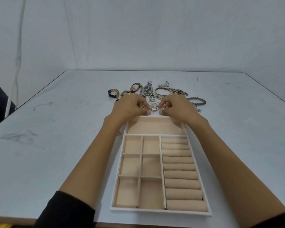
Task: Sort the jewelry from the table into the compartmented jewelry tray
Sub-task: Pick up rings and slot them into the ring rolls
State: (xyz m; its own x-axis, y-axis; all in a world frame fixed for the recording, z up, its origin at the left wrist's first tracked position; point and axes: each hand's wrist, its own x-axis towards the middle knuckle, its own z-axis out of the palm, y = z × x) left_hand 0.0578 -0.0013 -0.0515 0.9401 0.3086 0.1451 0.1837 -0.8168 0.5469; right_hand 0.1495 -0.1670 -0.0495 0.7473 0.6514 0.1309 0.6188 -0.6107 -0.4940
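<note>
while every compartment of the jewelry tray (156,134) stands empty, all jewelry (148,89) lies heaped on the table (56,129) just beyond it, left hand (130,106) and right hand (177,108) curled over small rings (153,109), whether gripping any: cannot tell.

Both bare forearms reach forward and angle inward toward each other. The left hand (130,106) and right hand (178,108) hover palm-down, near one another but apart, fingers (142,102) curled inward, thumbs low. Whether either hand pinches anything is unclear.
</note>
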